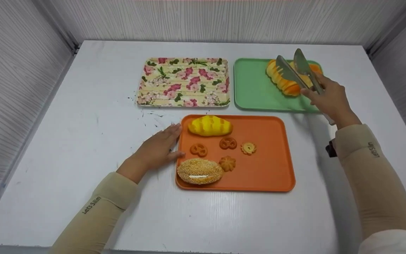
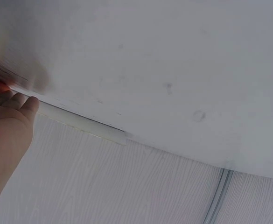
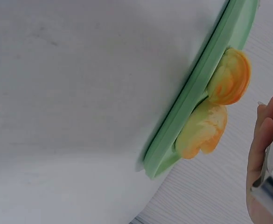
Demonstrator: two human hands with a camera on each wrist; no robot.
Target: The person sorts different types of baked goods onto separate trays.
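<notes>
Writing: both of your beige sleeves [image 1: 372, 165] read "Lets Slim".
Right hand [image 1: 330, 98]: your fingers curl round the handles of the metal tongs [image 1: 296, 68], whose blades stand apart above the orange ridged bread [image 1: 284, 79].
Bread: it lies at the far right corner of the green tray [image 1: 252, 88], just beyond your fingertips.
Left hand [image 1: 159, 148]: your fingers lie straight, flat on the desk [image 1: 83, 123], touching the left edge of the orange tray [image 1: 270, 169].
Orange tray: yellow bread [image 1: 210, 125], sesame bun [image 1: 200, 171], five small cookies.
Floral tray [image 1: 184, 82]: left of the green one.
</notes>
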